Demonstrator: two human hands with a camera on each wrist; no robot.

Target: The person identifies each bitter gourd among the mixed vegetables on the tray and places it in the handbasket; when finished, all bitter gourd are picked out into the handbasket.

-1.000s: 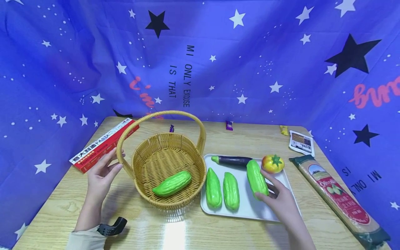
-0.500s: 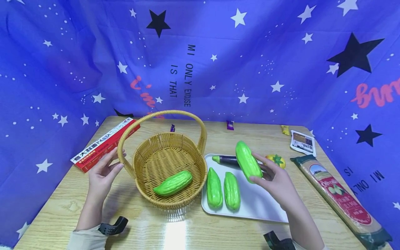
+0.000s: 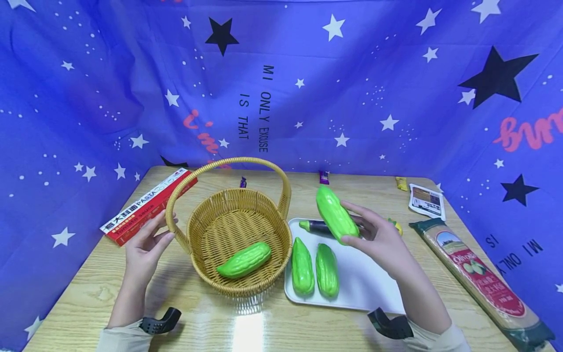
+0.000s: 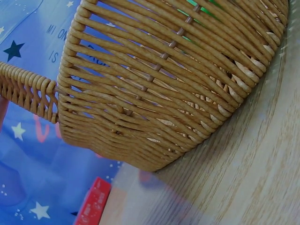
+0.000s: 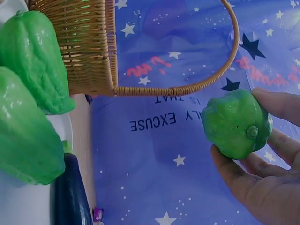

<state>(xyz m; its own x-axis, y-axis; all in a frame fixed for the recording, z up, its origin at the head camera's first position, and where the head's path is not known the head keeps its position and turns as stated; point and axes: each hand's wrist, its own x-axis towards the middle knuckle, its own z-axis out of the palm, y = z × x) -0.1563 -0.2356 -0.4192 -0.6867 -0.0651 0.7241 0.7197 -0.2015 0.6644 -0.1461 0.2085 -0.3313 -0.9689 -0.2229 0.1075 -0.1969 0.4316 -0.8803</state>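
Note:
My right hand (image 3: 380,237) holds a bright green bitter melon (image 3: 336,212) between thumb and fingers, raised over the far part of the white tray (image 3: 365,281). In the right wrist view its knobbed end (image 5: 236,124) faces the camera. My left hand (image 3: 145,249) grips the handle (image 3: 170,215) of the round wicker basket (image 3: 233,222) at its lower left. One bitter melon (image 3: 244,260) lies inside the basket. Two more, a left one (image 3: 302,269) and a right one (image 3: 327,271), lie side by side on the tray. Behind them is an eggplant (image 3: 317,227), partly hidden by the held melon.
A tomato (image 3: 398,227) shows slightly past my right hand. A red pasta box (image 3: 140,215) lies behind the left hand. At right are a long spaghetti pack (image 3: 479,278) and a flat packet (image 3: 426,201). Small wrapped candies, one purple (image 3: 324,177), one yellow (image 3: 401,183), lie along the back.
My right hand has lifted the bitter melon off the tray and carried it left and away, toward the basket. The left hand keeps its grip on the handle.

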